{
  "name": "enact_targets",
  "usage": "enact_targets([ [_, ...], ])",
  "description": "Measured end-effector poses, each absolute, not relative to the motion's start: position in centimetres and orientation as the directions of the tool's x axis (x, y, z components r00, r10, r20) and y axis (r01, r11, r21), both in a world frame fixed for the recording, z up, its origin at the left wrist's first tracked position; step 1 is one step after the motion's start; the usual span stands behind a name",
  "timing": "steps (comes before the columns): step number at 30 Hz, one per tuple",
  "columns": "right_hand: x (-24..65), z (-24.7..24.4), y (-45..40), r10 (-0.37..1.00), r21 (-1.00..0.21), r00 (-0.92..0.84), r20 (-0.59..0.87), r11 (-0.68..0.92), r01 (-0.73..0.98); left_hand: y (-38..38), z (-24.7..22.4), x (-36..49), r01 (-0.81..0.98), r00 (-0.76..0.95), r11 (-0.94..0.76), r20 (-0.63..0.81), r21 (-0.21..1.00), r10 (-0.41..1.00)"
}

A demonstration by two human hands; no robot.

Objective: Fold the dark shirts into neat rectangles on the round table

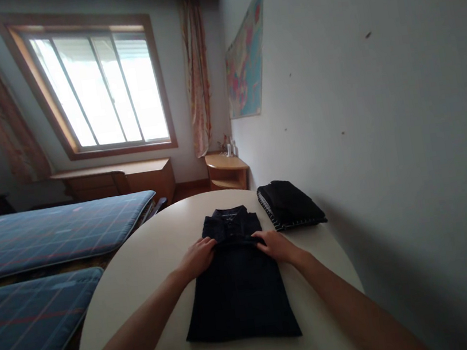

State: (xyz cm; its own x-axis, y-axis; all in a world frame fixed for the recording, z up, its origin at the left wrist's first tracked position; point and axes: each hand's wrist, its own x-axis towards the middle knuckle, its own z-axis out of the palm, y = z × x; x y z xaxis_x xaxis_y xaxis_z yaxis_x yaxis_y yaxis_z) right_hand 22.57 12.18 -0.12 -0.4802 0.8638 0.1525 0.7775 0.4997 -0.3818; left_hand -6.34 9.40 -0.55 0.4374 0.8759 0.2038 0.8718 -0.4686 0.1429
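Tabletop: spreading beneath both hands; its smooth-looking surface could be letting cloth slide if the pull is uneven.
Dark collared shirt: lying between the hands and reaching from them toward the wearer, its lower part flaring; its bottom corners could be skewing if one hand is tugging harder.
Black folded stack: sitting just beyond and right of the right hand; a wide sweep of that hand could be knocking it askew.
Left hand: pinching the left end of the crosswise fold; a loosening pinch could be letting the layers slip.
Right hand: pinching the opposite end; lifting out of step could be twisting the fold.
Collar: resting beyond the hands; a forward push could be crumpling it.
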Motion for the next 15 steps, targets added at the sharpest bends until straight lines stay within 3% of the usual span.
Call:
enact_targets([
  [6, 23.4, 1.6, 8.5, 0.778, -0.433, -0.624, 0.076, 0.59, 0.682, 5.5, 1.1, -6.8, 0.802, 0.571, -0.575, 0.074, 0.162, 0.818],
  [11, 23.9, 2.9, 5.9, 0.725, -0.494, -0.687, -0.044, 0.582, 0.646, 2.6, 3.1, -7.2, 0.746, 0.646, -0.623, -0.03, 0.235, 0.763],
  [15, 24.3, 2.9, 5.3, 0.724, -0.537, -0.688, -0.055, 0.56, 0.631, 2.2, 3.5, -7.7, 0.748, 0.642, -0.604, -0.07, 0.277, 0.763],
])
